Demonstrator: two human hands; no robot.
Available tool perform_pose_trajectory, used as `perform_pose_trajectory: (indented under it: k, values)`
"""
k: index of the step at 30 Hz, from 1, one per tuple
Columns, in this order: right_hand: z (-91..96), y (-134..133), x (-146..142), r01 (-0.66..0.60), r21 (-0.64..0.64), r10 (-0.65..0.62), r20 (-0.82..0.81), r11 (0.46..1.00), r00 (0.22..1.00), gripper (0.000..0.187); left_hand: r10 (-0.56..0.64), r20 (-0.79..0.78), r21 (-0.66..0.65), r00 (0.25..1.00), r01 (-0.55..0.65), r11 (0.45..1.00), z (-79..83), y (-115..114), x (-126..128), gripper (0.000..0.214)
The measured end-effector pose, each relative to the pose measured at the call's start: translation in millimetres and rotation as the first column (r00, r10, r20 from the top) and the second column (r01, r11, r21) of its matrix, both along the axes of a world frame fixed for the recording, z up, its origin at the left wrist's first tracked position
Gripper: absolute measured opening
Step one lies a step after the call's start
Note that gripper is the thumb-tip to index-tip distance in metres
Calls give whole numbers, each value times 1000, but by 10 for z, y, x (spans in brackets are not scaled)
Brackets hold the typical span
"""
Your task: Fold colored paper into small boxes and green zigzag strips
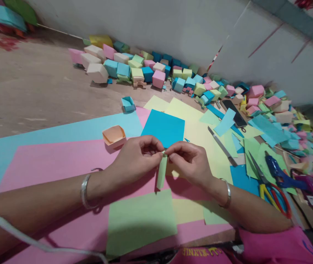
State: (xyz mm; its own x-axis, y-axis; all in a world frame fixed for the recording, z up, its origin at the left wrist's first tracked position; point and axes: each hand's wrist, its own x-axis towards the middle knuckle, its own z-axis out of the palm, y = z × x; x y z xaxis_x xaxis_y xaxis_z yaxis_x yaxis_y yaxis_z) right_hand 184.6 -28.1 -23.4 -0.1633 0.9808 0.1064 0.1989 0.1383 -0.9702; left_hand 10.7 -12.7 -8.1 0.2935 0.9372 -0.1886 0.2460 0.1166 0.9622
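Observation:
My left hand (135, 157) and my right hand (189, 161) meet above the pink sheet (57, 161), both pinching the top of a narrow folded strip of light green paper (162, 172). The strip hangs down between the hands. Each wrist wears a silver bangle. A green sheet (142, 220) lies just below the hands, and a blue square sheet (164, 127) lies just beyond them. An open peach paper box (114, 135) sits left of the blue sheet, and a small open blue paper box (128, 104) sits farther back.
Several coloured paper cubes (145, 69) are heaped along the wall. On the right lie a craft knife (222, 146), scissors with yellow and red handles (269, 187), a blue glue gun (279, 172), a phone (235, 113) and paper scraps. Large light blue and yellow sheets cover the floor.

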Motion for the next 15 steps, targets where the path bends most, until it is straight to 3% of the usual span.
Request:
perform_pose_trajectory:
  k: [3, 5, 15]
  values:
    - [21, -1, -16, -4, -89, -1, -52, 996, 999, 4, 0, -27, 31, 1000, 1, 1000, -9, 5, -4, 5]
    - [25, -5, -25, 9, -104, -16, -67, 995, 998, 7, -9, -28, 31, 1000, 10, 999, -7, 1, -2, 5]
    - [-40, -72, -42, 58, 110, -61, 32, 992, 998, 6, 7, 244, -165, 970, 35, 986, 30, -2, 7, 8]
